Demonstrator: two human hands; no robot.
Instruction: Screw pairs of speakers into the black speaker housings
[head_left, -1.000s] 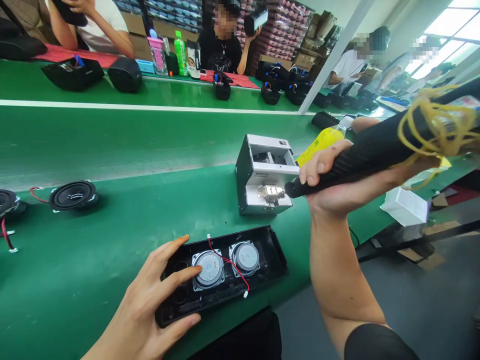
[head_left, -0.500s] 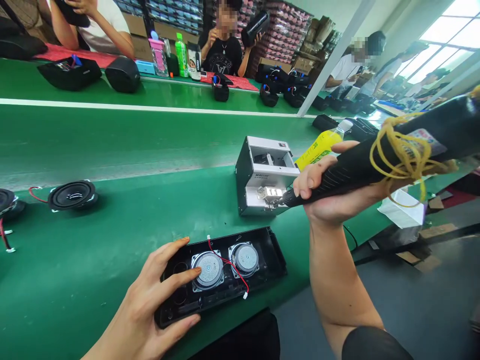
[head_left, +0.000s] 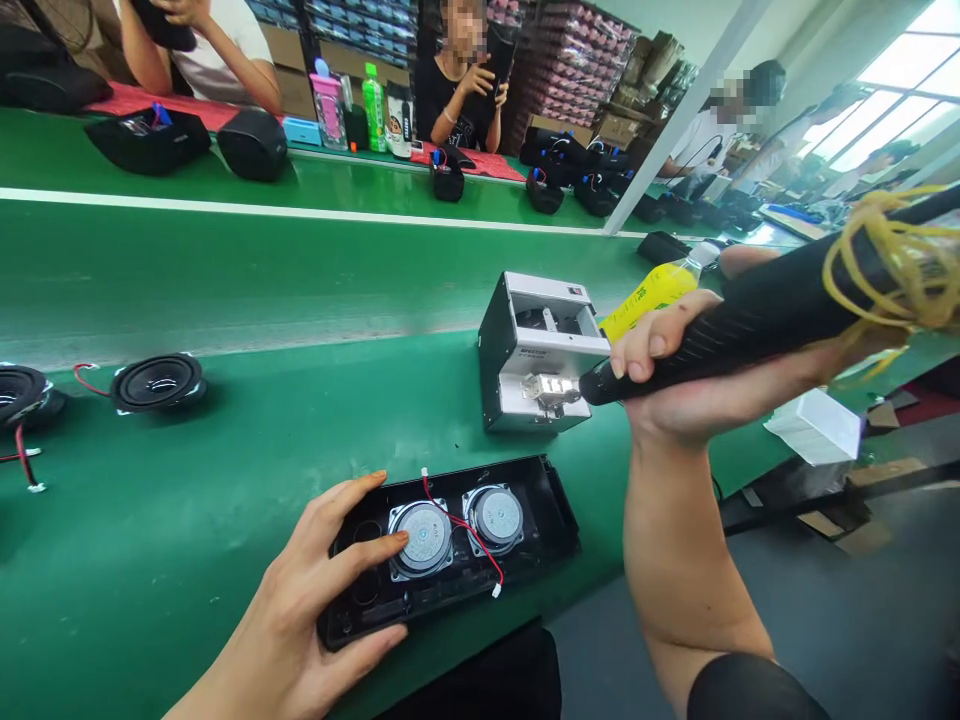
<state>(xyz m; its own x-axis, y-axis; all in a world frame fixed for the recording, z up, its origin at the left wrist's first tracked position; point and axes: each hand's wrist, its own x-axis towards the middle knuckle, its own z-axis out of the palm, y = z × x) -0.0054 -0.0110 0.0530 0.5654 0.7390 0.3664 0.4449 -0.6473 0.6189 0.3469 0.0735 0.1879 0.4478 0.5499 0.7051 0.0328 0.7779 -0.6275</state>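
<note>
Head view: nearest the camera, the left hand (head_left: 300, 610) grips the left end of a black housing (head_left: 544, 510) that lies flat on the green desk (head_left: 225, 480), close to its near edge. The thumb presses the housing's near side and the fingers spread over its top, the index fingertip on the left driver (head_left: 421, 537). A second round driver (head_left: 493, 517) sits just beside it, and a red wire (head_left: 480, 548) loops across both to a small white plug.

Further out and to the right, the right hand (head_left: 690, 385) is clenched around a black electric screwdriver (head_left: 757, 310), held nearly level. Its tip touches the metal outlet on the front of a silver screw feeder (head_left: 540, 345) that stands on the desk beyond the housing. Yellow bands (head_left: 892, 265) wrap the tool's rear. A yellow bottle (head_left: 649, 293) lies behind the feeder.

Off to the left, a loose speaker cone (head_left: 157, 382) rests on the desk. At the far side, other people handle black speakers.
</note>
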